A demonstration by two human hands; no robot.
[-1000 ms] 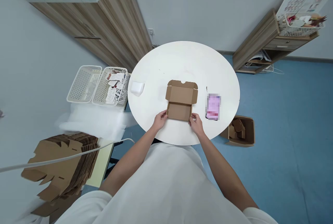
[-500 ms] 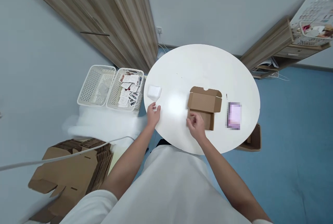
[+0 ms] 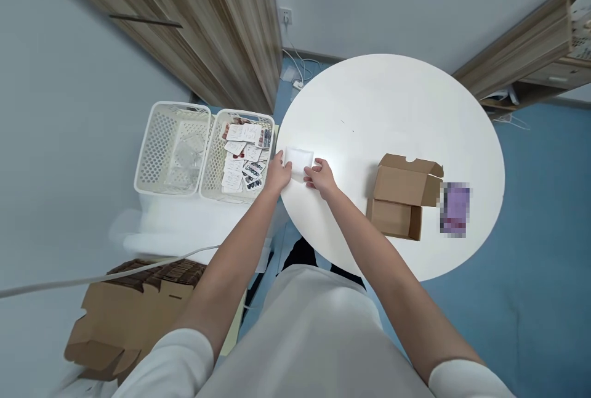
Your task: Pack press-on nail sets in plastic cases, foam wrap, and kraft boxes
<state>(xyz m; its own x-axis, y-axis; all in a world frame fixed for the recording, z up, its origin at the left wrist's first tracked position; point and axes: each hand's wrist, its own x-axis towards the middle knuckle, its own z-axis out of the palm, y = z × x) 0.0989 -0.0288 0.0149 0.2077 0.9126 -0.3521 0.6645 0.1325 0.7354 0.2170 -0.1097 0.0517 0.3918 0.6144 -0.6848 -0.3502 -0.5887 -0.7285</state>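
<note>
A small white flat packet (image 3: pixel 299 156) lies near the left edge of the round white table (image 3: pixel 392 108). My left hand (image 3: pixel 278 175) grips its left side with closed fingers. My right hand (image 3: pixel 321 177) pinches its right side. Farther right on the table stands an open brown cardboard box (image 3: pixel 402 196) with its lid up, apart from both hands. A purple blurred item (image 3: pixel 455 208) lies just right of the box.
Two white plastic baskets stand left of the table: one (image 3: pixel 172 146) nearly empty, one (image 3: pixel 242 154) holding several small cards. White foam sheets (image 3: pixel 184 228) lie below them. Flat cardboard blanks (image 3: pixel 138 312) are stacked at lower left. A wooden cabinet (image 3: pixel 194 22) stands behind.
Both hands left the cardboard box and moved left to the white packet, which they now hold. The view swung left, so the box sits farther right.
</note>
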